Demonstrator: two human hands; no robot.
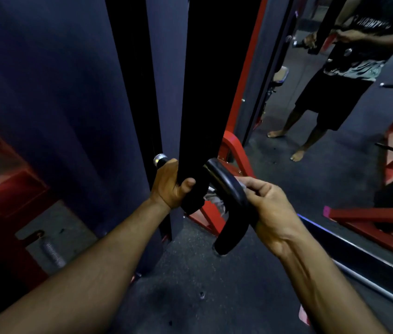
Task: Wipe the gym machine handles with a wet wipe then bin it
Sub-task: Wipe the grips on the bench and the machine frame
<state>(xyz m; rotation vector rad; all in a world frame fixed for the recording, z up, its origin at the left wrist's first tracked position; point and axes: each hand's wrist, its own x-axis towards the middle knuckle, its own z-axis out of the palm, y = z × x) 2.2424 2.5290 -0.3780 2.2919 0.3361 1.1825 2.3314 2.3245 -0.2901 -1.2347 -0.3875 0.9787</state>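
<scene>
Right grip pinches wipe round curved handle — wipe mostly hidden; left grip clenches strap.

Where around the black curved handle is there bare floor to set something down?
Open dark rubber floor lies below the black curved handle, between both forearms. Crowded: left hand, right hand with the white wet wipe, red steel frame behind.

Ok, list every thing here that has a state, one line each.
Left hand: curled round the left end of the bar, thumb over the black strap.
Right hand: pinching the wet wipe against the curved handle.
Wet wipe: crumpled, mostly hidden behind the handle.
Curved handle: hanging, its lower end free.
Bar end cap: bare, uncovered.
Mirror: reflecting the person.
</scene>
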